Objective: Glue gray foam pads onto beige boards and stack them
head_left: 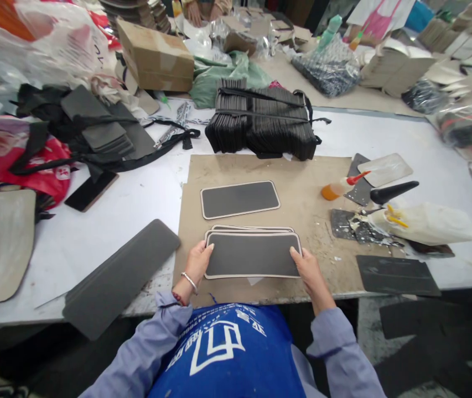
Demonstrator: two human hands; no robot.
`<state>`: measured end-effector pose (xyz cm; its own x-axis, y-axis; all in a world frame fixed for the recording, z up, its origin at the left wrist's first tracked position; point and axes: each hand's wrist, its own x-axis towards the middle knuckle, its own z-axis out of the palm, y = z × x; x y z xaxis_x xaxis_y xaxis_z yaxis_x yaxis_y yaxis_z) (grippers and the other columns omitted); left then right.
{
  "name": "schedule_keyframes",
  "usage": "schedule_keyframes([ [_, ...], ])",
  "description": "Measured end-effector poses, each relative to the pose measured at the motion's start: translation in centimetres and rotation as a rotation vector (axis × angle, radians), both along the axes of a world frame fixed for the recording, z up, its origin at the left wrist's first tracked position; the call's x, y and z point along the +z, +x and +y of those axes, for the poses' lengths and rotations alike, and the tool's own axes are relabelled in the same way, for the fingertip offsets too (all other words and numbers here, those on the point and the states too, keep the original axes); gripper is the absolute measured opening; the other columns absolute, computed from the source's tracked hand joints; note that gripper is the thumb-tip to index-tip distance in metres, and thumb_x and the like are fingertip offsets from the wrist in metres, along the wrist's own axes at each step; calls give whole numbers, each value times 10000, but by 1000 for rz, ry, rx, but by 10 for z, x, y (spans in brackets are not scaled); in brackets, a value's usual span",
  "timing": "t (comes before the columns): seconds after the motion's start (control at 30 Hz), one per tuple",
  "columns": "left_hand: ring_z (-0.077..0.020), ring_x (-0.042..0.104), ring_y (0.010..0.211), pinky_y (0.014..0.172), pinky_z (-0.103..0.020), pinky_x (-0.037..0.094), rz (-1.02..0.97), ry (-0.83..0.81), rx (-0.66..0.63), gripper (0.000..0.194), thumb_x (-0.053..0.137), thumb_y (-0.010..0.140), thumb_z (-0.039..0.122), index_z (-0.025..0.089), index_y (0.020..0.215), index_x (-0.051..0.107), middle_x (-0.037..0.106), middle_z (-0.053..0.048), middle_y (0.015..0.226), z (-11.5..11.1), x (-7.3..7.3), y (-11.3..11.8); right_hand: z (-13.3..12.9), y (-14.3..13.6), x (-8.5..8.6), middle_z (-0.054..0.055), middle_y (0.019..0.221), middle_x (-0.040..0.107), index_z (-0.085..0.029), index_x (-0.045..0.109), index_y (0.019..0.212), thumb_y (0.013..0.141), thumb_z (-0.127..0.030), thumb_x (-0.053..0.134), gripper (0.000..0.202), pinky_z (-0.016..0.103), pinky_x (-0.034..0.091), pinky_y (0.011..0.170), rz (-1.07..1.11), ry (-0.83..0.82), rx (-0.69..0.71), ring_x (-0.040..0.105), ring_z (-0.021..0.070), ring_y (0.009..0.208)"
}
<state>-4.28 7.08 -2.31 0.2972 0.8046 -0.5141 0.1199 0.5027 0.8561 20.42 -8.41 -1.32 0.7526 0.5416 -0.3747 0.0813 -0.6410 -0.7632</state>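
Observation:
Between my two hands is a dark grey rectangular panel (254, 255) with rounded corners and a beige rim. My left hand (196, 264) grips its left end, thumb on top. At the right end my right hand (308, 271) holds it the same way. Edges of similar panels (252, 228) show just behind it, mostly hidden. Farther back, another rimmed panel (240, 199) lies flat on the brown board (302, 177). A fanned stack of long dark grey panels (122, 276) lies to the left, overhanging the table's front edge.
A strapped bundle of black pieces (263, 119) stands at the back. On the right are an orange glue bottle (335, 189), a black-handled tool (393, 192) and a whitish bag (430, 222). A phone (91, 189) lies left. Across the table, a person's hands (202, 12) show.

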Motion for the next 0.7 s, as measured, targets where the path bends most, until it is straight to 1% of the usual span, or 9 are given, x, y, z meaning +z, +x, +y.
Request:
schedule_keyframes([
  [0.07,-172,583,627,604,-286,468,-4,-14,6,330,624,594,426,139,755,596,634,-12,631,-1,-5,-3,2,-3,-1,103,760,645,-162,569,780,732,-521,389,405,318,436,640,-149,-115,52,587,230,743],
  [0.13,-161,568,611,582,-268,448,0,-15,20,344,619,593,442,143,763,598,625,-1,620,-2,-8,-4,4,-5,-4,120,730,626,-176,539,712,741,-477,382,341,334,408,651,-255,-193,36,571,247,748],
  [0.2,-159,562,603,573,-263,437,13,-10,38,356,628,581,455,144,752,600,621,1,610,-3,-10,-4,4,-8,-6,127,712,607,-189,505,676,752,-439,388,286,340,383,653,-311,-249,17,561,256,755],
  [0.33,-165,562,603,573,-266,433,27,-9,55,368,652,551,471,146,716,599,613,2,592,-3,-9,-3,2,-16,-8,124,707,585,-198,473,679,794,-396,378,248,327,351,645,-374,-318,24,556,251,765],
  [0.47,-160,565,605,587,-268,436,4,-41,64,357,656,537,452,147,712,592,615,9,599,-3,-7,-3,0,-19,-7,110,698,567,-210,437,679,806,-393,375,232,328,339,641,-382,-317,33,549,245,749],
  [0.6,-168,586,609,573,-265,445,-68,-130,99,390,684,511,421,136,762,592,635,0,609,-3,-1,-4,-3,-15,-6,85,664,558,-225,404,646,776,-420,381,235,333,363,639,-323,-254,47,543,234,713],
  [0.7,-186,612,638,582,-273,467,-141,-213,110,410,717,493,388,127,785,595,649,-12,610,-1,5,-7,-8,-10,-4,75,680,591,-216,459,671,758,-460,373,273,323,407,631,-221,-169,85,556,217,693],
])
